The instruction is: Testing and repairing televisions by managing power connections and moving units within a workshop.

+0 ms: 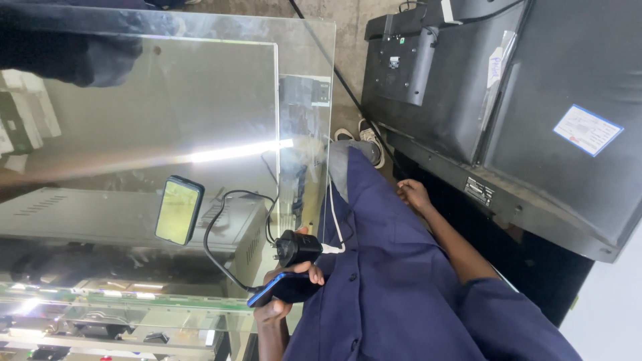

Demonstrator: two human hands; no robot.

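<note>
The view is turned on its side, looking down the person's dark blue work shirt (394, 294) toward their shoes (361, 137) on the concrete floor. One hand (289, 284), at the edge of a glass counter (200, 87), grasps a dark phone with a blue edge (284, 289): its fingers curl over the top of the phone and the thumb sits beneath it. Which of the two hands this is can be read from the picture's tilt and the way the arm comes from the lower edge of the frame; I take it as the left. A black cable (217, 247) runs from the end of that phone, loops over the glass and comes back to a black charger plug (296, 247), which lies just beside the holding hand at the counter's edge, touching or nearly touching the fingers. A thin white cord (332, 220) hangs close by, along the shirt. A second phone (178, 210), in a dark case and with its screen lit pale green, lies flat on the glass, well apart from the held phone. Under the glass a grey metal box (120, 214) with vent slots shows through, and bright strip lighting reflects off the surface. The other hand (413, 195), the right, holds nothing; it hangs loose with fingers lightly bent, near the lower edge of a large black television (535, 113) whose back faces the camera and carries a white label.
</note>
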